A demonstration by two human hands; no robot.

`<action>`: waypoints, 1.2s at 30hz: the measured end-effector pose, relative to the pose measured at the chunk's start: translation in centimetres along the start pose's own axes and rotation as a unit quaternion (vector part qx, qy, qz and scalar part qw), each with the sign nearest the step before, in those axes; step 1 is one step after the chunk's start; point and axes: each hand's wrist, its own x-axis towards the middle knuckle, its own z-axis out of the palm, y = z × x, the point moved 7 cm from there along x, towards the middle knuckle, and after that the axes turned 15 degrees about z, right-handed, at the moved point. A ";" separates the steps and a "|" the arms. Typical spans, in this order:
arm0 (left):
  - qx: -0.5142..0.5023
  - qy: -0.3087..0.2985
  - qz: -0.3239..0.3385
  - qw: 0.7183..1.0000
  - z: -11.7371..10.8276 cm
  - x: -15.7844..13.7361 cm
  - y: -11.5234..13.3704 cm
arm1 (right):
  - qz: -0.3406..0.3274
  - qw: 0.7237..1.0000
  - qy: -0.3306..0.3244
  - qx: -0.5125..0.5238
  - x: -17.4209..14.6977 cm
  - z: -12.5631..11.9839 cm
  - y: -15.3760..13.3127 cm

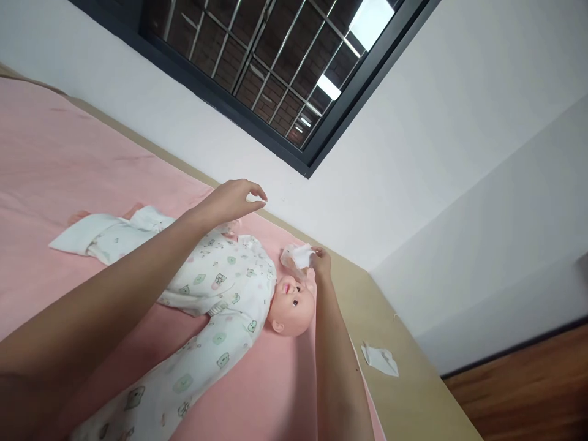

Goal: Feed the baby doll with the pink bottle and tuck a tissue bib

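Note:
A baby doll (294,309) lies on its back on a pink cloth (275,380), dressed in a white printed suit (220,275). Above the doll's chest, my left hand (239,199) is raised, thumb and fingers curled towards each other around a small white piece (255,198) whose kind I cannot make out. Just beyond the doll's face, my right hand (321,262) pinches a crumpled white tissue-like piece (301,255). Part of that piece looks thin and see-through. My forearms reach in on either side of the doll's head, and the left one covers part of its suit.
On the tan surface (404,343) at the right lies a flat white packet or tissue (380,360). A white wall (436,141) rises behind, with a dark-framed barred window (257,55). Brown wood (528,386) shows at the lower right.

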 end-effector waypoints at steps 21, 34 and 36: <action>-0.138 -0.298 0.106 0.939 14.5 0.6 6.2 | -0.124 0.975 0.129 -0.134 -1.1 -2.4 1.0; -0.235 -0.604 -0.032 0.761 26.2 -0.7 7.4 | -0.233 0.971 0.004 0.044 -4.1 -0.1 1.2; -0.250 -0.562 -0.021 0.789 26.8 -0.5 7.7 | -0.174 0.976 -0.099 0.089 -3.9 1.7 1.2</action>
